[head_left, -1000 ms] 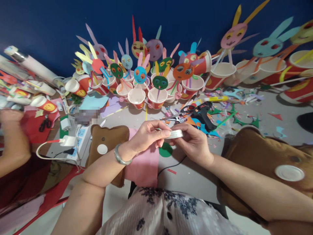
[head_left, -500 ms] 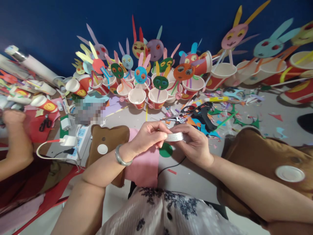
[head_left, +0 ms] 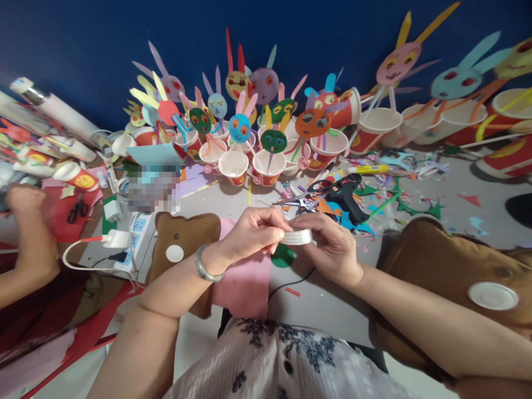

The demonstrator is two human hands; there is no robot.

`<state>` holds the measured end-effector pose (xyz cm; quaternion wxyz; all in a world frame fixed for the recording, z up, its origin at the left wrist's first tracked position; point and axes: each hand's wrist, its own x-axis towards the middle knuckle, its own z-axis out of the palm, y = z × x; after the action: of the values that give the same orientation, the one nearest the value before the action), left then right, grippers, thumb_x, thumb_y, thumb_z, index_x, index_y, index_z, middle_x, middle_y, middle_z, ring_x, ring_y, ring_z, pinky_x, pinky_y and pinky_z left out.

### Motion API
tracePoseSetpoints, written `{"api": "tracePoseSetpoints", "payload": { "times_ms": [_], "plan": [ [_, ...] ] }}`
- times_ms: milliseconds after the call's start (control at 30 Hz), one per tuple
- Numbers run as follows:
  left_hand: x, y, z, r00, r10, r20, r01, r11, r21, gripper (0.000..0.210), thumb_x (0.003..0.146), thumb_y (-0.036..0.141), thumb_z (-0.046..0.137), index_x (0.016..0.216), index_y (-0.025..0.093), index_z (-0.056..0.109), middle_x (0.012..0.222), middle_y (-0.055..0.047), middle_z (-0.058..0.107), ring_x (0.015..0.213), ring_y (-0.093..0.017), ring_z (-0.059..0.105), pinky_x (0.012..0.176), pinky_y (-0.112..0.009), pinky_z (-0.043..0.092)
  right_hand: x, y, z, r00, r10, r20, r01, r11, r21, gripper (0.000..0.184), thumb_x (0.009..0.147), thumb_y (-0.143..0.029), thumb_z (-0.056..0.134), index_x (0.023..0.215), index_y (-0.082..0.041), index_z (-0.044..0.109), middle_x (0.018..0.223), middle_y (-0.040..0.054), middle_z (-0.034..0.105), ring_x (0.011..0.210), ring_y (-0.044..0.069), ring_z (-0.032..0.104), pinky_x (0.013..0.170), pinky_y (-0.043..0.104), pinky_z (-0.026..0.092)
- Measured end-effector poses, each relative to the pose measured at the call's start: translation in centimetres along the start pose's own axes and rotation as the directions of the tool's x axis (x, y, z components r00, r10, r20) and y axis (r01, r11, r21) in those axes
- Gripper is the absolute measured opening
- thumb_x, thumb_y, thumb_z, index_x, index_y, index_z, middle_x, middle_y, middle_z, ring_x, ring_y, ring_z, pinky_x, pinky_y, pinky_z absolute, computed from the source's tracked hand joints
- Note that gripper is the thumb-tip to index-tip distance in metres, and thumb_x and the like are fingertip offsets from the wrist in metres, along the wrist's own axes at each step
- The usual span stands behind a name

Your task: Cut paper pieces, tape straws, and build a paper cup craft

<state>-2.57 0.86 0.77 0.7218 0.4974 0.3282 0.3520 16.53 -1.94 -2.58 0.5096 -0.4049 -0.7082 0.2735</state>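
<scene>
Blue wall (head_left: 100, 33) behind and grey table (head_left: 328, 313) below frame the left hand (head_left: 260, 233), fingertips pinching one end of a small white band (head_left: 297, 238), and the right hand (head_left: 334, 246), fingers gathered round the other end (presumably for steadiness), while scissors (head_left: 305, 199) lie just beyond, likely within reach.

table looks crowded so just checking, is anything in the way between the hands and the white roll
Nothing visible is in the way: the left hand and right hand both hold the white roll. The scissors and glue gun lie beyond the hands, not in between.
</scene>
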Motion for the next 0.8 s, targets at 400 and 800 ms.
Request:
{"api": "tracePoseSetpoints", "payload": {
  "times_ms": [400, 800],
  "plan": [
    [0.02, -0.02, 0.3, 0.998, 0.053, 0.024, -0.053, 0.999, 0.0, 0.022, 0.071, 0.028, 0.079, 0.077, 0.014, 0.063, 0.072, 0.003, 0.059, 0.05, -0.002, 0.05, 0.045, -0.015, 0.039, 0.22, -0.18, -0.05, 1.0, 0.014, -0.005, -0.014, 1.0, 0.009, 0.008, 0.087, -0.025, 0.069, 0.094, -0.026, 0.071, 0.092, 0.0064, 0.076, 0.083, 0.022, 0.072, 0.076, 0.038, 0.059],
    [-0.04, -0.2, 0.05, 1.0, -0.017, 0.026, 0.018, 0.999, -0.029, 0.018, 0.069, 0.019, 0.071, 0.086, 0.014, 0.067, 0.058, 0.004, 0.059, 0.043, -0.006, 0.055, 0.041, -0.017, 0.044, 0.26, -0.41, -0.06, 0.989, 0.15, -0.012, -0.149, 0.986, 0.078, 0.011, 0.088, -0.035, 0.07, 0.094, -0.026, 0.07, 0.088, 0.0053, 0.074, 0.08, 0.022, 0.071, 0.074, 0.036, 0.059]
  ]
}}
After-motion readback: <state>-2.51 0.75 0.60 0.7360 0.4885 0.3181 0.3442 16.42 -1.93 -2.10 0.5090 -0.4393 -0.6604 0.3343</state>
